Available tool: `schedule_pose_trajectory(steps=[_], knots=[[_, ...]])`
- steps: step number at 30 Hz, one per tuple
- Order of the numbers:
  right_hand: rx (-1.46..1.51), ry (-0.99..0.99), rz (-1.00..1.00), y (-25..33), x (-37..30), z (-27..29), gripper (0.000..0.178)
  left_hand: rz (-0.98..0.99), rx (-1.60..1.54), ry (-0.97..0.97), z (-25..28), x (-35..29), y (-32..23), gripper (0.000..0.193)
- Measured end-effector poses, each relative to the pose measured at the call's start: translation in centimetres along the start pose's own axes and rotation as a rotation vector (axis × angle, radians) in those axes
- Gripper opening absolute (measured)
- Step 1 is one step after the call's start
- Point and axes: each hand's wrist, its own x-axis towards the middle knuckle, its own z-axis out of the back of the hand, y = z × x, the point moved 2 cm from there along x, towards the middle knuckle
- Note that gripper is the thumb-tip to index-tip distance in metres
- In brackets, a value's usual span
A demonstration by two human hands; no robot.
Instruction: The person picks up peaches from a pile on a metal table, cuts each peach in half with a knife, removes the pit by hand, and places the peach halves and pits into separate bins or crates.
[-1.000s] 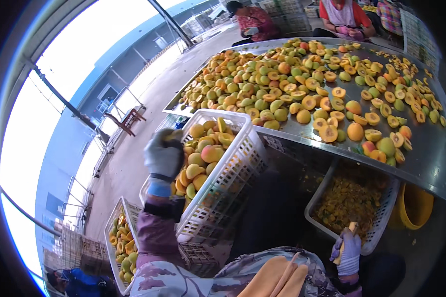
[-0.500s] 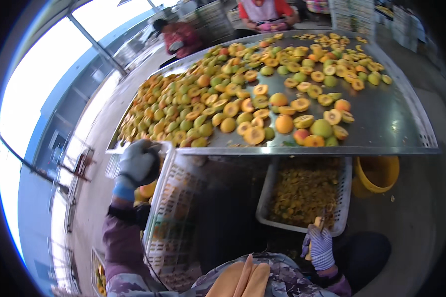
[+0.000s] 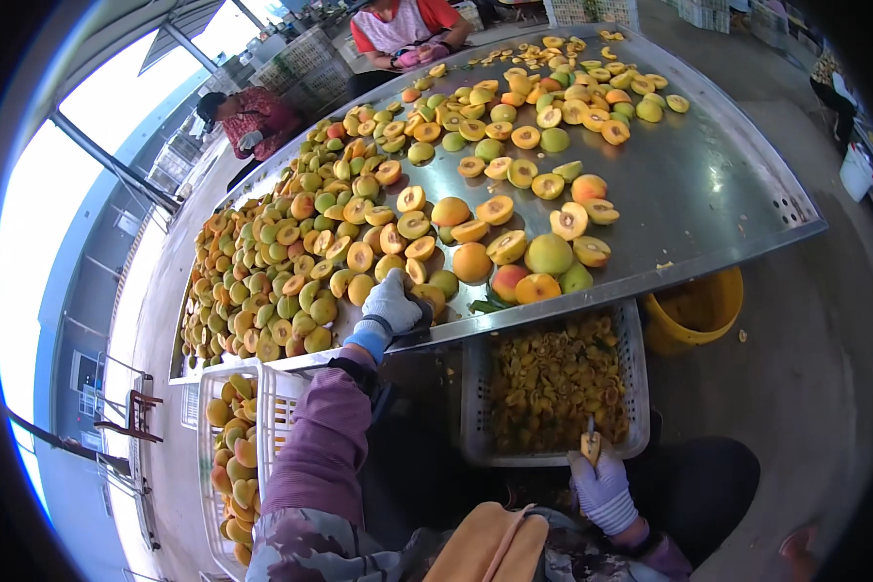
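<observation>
My left hand [image 3: 390,306], in a grey-white glove with a dark patch by the thumb, reaches over the near edge of the metal table [image 3: 708,209]. Its fingers stretch toward the cut peaches, thumb apart, touching or very close to a peach half [image 3: 429,299]; the fingertips are partly hidden. Lower right, my right hand [image 3: 603,490], in a striped white glove, is closed round a short tool with a wooden handle [image 3: 590,446] and thin metal tip. That tool points over a grey basket [image 3: 633,373] of yellow-brown scraps.
Whole and halved peaches [image 3: 262,281] heap on the table's left side. A white basket [image 3: 274,412] of peach halves stands beside my left forearm. Right of the scraps is a yellow bucket [image 3: 732,303]. Two people [image 3: 257,116] work across the table.
My left hand has moved right, from above the white basket to the fruit at the table's edge. My right hand still holds the tool by the scraps basket. The view has shifted.
</observation>
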Motion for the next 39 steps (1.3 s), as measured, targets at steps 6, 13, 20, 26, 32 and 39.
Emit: schedule_pose_trajectory(steps=[6, 13, 20, 26, 32, 39], knots=[[-0.403, -0.148, 0.332, 5.4, -1.1, -1.6, 0.033, -0.196, -1.397, 0.103, -1.3, -5.9, -0.9, 0.043], [-0.650, -0.268, 0.627, 7.7, -2.6, -3.2, 0.029, -0.250, -1.948, 0.430, -7.8, -16.5, -6.0, 0.063], [-0.855, -0.196, 0.594, 6.2, -3.1, -3.2, 0.031, -0.380, -1.881, 0.584, -7.8, -22.1, -9.6, 0.069], [-0.874, -0.173, 0.533, 5.5, -3.3, -3.3, 0.033, -0.355, -1.598, 0.304, -7.4, -23.7, -10.2, 0.058], [-0.731, -0.079, 0.481, 5.3, -3.5, -4.0, 0.037, -0.265, -1.776, 0.327, -8.4, -23.7, -10.4, 0.058], [-0.624, 0.173, 0.473, 4.6, -3.4, -4.4, 0.036, -0.390, -1.527, 0.346, -6.7, -23.8, -9.8, 0.058]])
